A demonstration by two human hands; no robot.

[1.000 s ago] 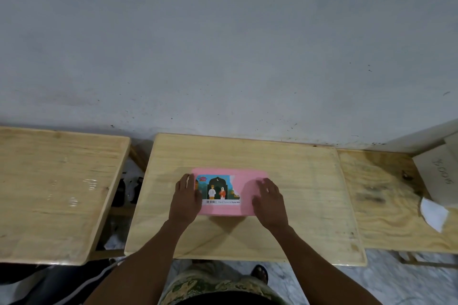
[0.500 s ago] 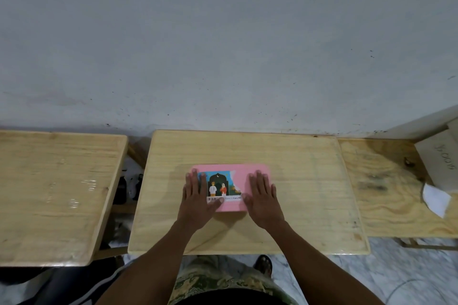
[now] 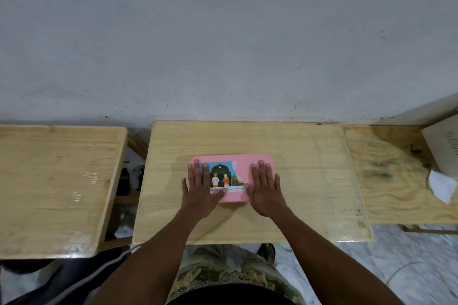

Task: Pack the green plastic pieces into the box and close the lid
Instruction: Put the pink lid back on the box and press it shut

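A flat pink box [image 3: 241,164] with a colourful picture label on its lid lies shut in the middle of the wooden table [image 3: 309,181]. My left hand [image 3: 202,188] lies flat on the lid's left part, fingers straight, thumb across the label. Flat on the lid's right part lies my right hand [image 3: 264,188], fingers spread. No green plastic pieces are in view.
A second wooden table [image 3: 54,181] stands to the left across a gap. On the right a rougher plywood table [image 3: 396,181] carries a grey carton [image 3: 443,141] and a white scrap of paper [image 3: 442,187]. A grey wall rises right behind the tables.
Both hands slid from the box's near corners onto the top of the lid and now lie flat on it. The box stays in place.
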